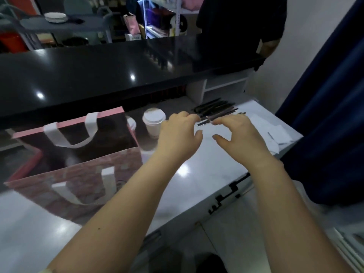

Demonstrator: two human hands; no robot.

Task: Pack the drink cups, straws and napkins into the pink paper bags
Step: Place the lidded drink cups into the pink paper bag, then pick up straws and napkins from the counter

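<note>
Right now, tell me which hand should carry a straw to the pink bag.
Left. Both hands reach the straws, but the left hand lies on the side of the open pink bag; the right hand would probably have to cross over it.

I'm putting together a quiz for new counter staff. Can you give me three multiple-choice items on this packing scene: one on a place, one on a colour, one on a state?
1. Where do the napkins lie?
A) inside the bag
B) to the right of the dark straws
C) on the black ledge

2. What colour are the handles of the pink bag?
A) black
B) pink
C) white

3. How is the pink bag?
A) standing with its mouth open
B) folded flat
C) taped shut

Answers:
1 B, the white sheets lie past the straws, towards the right edge.
2 C, both loops are white.
3 A, its dark inside shows between the upright walls.
</note>
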